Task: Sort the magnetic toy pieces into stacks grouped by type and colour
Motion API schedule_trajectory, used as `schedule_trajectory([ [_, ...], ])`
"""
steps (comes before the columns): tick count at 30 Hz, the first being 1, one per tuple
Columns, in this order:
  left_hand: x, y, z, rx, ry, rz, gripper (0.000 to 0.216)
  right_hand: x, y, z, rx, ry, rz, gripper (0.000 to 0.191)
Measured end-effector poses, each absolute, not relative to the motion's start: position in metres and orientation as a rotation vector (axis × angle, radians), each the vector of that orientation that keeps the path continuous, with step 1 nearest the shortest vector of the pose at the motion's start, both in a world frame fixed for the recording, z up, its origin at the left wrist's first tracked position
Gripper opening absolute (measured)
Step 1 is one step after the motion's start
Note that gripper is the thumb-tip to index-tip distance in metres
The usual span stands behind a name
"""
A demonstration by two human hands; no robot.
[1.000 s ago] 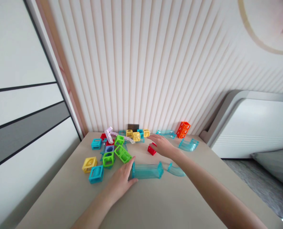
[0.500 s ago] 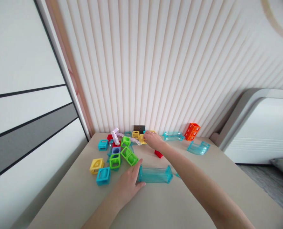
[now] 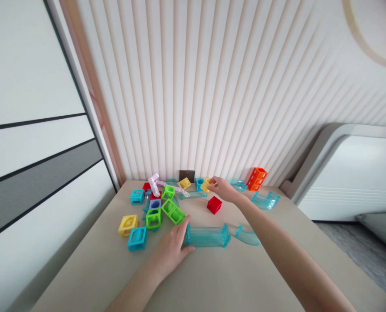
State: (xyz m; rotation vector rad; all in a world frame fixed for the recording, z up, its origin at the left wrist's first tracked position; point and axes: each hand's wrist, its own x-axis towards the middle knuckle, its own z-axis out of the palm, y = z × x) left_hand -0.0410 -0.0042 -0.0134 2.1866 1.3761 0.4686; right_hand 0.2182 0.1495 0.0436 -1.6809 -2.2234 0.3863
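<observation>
My left hand point(image 3: 173, 247) rests on the table with its fingers curled round the left end of a clear teal straight track piece point(image 3: 207, 236). My right hand point(image 3: 224, 188) is stretched toward the back of the table and pinches a yellow cube frame point(image 3: 206, 185), lifted just above the surface. A red cube point(image 3: 214, 204) sits just below and in front of that hand. A curved teal track piece point(image 3: 247, 235) lies to the right of the straight one.
Green point(image 3: 171, 210), yellow point(image 3: 128, 224), teal point(image 3: 137, 238) and blue cube frames lie scattered at the left. An orange block point(image 3: 256, 178) and more curved teal tracks point(image 3: 265, 200) sit at the back right by the ribbed wall. The beige table point(image 3: 212, 277) ends at a cabinet at left.
My right hand reached left to the yellow cubes at the back, closed on one and has drawn it back to the right. My left hand has stayed on the teal track.
</observation>
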Motion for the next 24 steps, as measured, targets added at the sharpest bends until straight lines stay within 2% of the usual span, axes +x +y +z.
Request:
schedule_trajectory([
  [12, -0.042, -0.005, -0.011, 2.193, 1.377, 0.465, 0.083, 0.251, 0.126, 0.053, -2.018, -2.181, 0.19, 0.023],
  [18, -0.042, -0.005, -0.011, 2.183, 1.375, 0.453, 0.083, 0.243, 0.12, 0.057, -2.042, -2.217, 0.15, 0.029],
  [24, -0.041, -0.006, -0.009, 2.161, 1.375, 0.465, 0.081, 0.234, 0.12, 0.051, -1.969, -2.329, 0.185, 0.024],
])
